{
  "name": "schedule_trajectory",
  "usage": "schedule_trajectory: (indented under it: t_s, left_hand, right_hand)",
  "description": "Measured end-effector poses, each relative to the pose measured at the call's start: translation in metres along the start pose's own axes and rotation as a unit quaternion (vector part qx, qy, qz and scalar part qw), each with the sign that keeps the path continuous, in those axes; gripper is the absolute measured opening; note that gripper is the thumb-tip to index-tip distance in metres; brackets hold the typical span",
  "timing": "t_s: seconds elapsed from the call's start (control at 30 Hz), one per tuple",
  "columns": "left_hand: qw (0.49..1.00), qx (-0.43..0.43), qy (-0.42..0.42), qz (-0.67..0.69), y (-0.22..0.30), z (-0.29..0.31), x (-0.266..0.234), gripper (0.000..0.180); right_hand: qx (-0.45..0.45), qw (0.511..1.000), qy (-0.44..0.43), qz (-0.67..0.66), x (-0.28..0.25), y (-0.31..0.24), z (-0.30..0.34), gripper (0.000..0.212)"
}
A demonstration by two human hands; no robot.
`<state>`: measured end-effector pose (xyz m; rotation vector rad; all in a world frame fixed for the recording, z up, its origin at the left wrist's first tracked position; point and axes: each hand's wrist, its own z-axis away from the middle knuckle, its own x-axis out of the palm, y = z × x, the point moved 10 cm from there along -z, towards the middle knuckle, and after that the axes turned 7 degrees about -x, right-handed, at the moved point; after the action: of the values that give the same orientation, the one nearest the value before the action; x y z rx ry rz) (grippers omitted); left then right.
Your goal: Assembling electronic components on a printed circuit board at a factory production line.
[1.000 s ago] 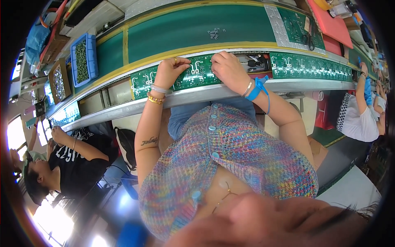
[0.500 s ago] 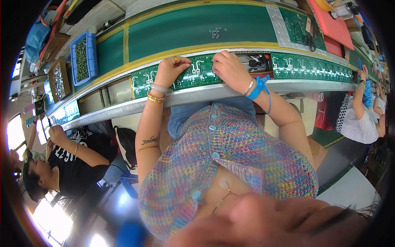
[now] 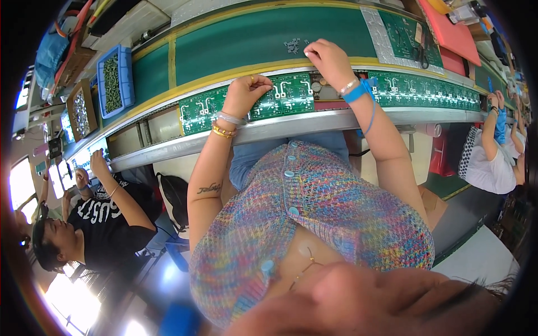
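Observation:
A green circuit board panel [image 3: 292,106] with white markings lies on the rail in front of me. My left hand [image 3: 245,98] is over it, thumb and fingers pinched together near its upper edge. Whatever those fingertips hold, if anything, is too small to make out. My right hand [image 3: 332,63] is raised beyond the rail, over the yellow border of the green bench mat. Its thumb and forefinger come together just right of and below a small heap of grey components [image 3: 292,46]. I cannot make out anything between them.
Another run of green boards [image 3: 431,92] continues rightward along the metal rail [image 3: 269,127]. An open gap [image 3: 330,92] holding small items separates the boards. A blue bin [image 3: 114,81] of green parts stands left; scissors [image 3: 423,53] lie right. Co-workers sit on both sides.
My right hand has left the board and moved up toward the grey components. The left hand has shifted slightly right along the panel. The co-worker at left has moved an arm.

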<state>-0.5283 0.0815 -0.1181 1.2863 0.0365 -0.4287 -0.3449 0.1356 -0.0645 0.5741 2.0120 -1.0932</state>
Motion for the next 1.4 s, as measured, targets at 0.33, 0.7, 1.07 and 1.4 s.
schedule_trajectory:
  t_s: [0.33,0.7,1.07,1.4]
  left_hand:
    - [0.958,0.182,0.038,-0.218,0.056,0.000,0.041,0.008]
    - [0.941,0.187,0.047,-0.277,0.056,-0.004,0.048,0.006]
    - [0.952,0.189,0.020,-0.240,0.064,-0.010,0.041,0.009]
    - [0.929,0.180,0.163,-0.278,0.071,-0.071,0.014,0.014]
  right_hand:
    - [-0.041,0.997,0.043,0.055,0.013,-0.008,-0.015,0.011]
    - [-0.031,0.996,0.083,-0.005,0.004,-0.002,-0.013,0.009]
    - [-0.022,0.991,0.117,-0.069,-0.028,-0.016,0.004,0.010]
    - [-0.068,0.990,-0.050,-0.115,0.016,-0.063,0.054,0.008]
